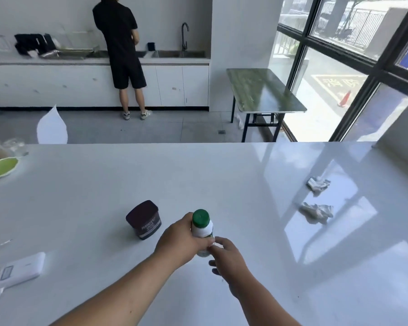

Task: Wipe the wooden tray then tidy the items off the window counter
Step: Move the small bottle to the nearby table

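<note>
A small white bottle with a green cap (201, 225) stands upright near the front middle of the white counter (222, 175). My left hand (181, 238) is wrapped around its body. My right hand (226, 257) touches the bottle's lower part with thumb and fingertips. Just left of the bottle sits a dark brown tub (143, 219) with a lid. Two crumpled tissues lie to the right, one (318, 184) farther back and one (317, 211) nearer. No wooden tray is in view.
A white power bank (19, 269) with a cable lies at the left front. A green bowl (1, 167) and clear plastic sit at the far left edge. Beyond the counter a person stands at a sink, and a green folding table (264, 90) stands by the window.
</note>
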Demonstrator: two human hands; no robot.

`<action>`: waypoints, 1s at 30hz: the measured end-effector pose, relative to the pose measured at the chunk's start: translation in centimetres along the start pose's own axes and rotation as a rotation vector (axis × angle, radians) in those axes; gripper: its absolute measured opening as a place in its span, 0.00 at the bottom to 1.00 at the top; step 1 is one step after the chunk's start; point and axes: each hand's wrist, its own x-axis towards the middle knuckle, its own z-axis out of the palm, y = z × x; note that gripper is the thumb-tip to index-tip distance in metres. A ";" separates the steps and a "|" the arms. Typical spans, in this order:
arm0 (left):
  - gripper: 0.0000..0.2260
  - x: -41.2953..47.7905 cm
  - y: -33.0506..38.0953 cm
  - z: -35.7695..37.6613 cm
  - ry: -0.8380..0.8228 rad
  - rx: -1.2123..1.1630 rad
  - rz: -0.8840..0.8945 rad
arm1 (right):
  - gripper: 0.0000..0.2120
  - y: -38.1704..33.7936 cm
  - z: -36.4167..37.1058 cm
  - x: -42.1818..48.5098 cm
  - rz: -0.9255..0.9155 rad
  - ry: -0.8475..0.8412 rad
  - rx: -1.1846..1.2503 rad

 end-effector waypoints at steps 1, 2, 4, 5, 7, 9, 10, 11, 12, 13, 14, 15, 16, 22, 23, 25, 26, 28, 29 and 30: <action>0.23 1.8 -0.3 0.0 -0.002 -0.011 -0.022 | 0.15 -0.7 0.1 2.0 0.017 -0.010 -0.006; 0.23 3.6 -0.4 0.0 -0.004 -0.026 -0.043 | 0.17 -1.3 0.2 4.0 0.030 -0.015 -0.016; 0.22 7.5 -0.5 0.1 0.004 -0.042 -0.082 | 0.19 -2.6 0.2 8.1 0.046 -0.021 -0.033; 0.22 9.4 -0.6 0.2 0.009 -0.038 -0.095 | 0.19 -3.1 0.2 10.1 0.047 -0.023 -0.037; 0.21 13.0 -0.7 0.7 0.014 -0.030 -0.103 | 0.19 -4.0 0.2 13.6 0.043 -0.020 -0.044; 0.21 15.8 -1.0 1.4 0.011 -0.021 -0.102 | 0.18 -4.2 0.3 16.4 0.043 -0.009 -0.045; 0.21 16.9 -1.3 1.8 0.001 -0.016 -0.103 | 0.18 -4.0 0.3 17.5 0.049 -0.003 -0.050; 0.21 17.6 -1.7 2.2 -0.022 -0.014 -0.107 | 0.19 -3.6 0.3 18.3 0.059 0.000 -0.055; 0.23 18.2 -2.1 2.6 -0.058 -0.013 -0.113 | 0.21 -3.2 0.2 18.9 0.071 0.001 -0.059; 0.25 18.6 -2.5 2.9 -0.100 -0.009 -0.116 | 0.24 -2.8 0.2 19.2 0.083 -0.001 -0.065; 0.27 18.7 -3.0 3.1 -0.138 -0.002 -0.114 | 0.27 -2.4 0.1 19.2 0.093 -0.001 -0.075; 0.30 18.7 -3.1 3.1 -0.168 0.007 -0.111 | 0.29 -2.1 0.1 19.0 0.102 0.005 -0.085; 0.34 18.5 -3.2 2.9 -0.192 0.019 -0.100 | 0.31 -2.0 -0.1 18.6 0.112 0.020 -0.094; 0.52 16.4 0.0 -3.3 -0.240 0.125 0.074 | 0.28 -5.8 -3.0 12.2 0.011 0.251 -0.251; 0.49 16.0 1.2 -4.5 -0.222 0.143 0.143 | 0.28 -6.7 -3.7 10.3 -0.029 0.319 -0.285; 0.42 14.9 3.9 -6.0 -0.166 0.165 0.319 | 0.27 -7.9 -5.5 5.7 -0.101 0.473 -0.361; 0.38 14.3 5.6 -6.2 -0.136 0.172 0.410 | 0.28 -8.1 -6.4 3.1 -0.126 0.554 -0.396; 0.33 12.1 9.3 -5.1 -0.124 0.211 0.594 | 0.30 -7.5 -8.3 -2.7 -0.146 0.740 -0.423; 0.32 10.7 10.9 -4.0 -0.143 0.221 0.684 | 0.32 -6.6 -9.0 -5.8 -0.147 0.823 -0.424; 0.32 8.9 12.5 -2.8 -0.196 0.234 0.742 | 0.34 -5.5 -9.5 -9.0 -0.149 0.896 -0.435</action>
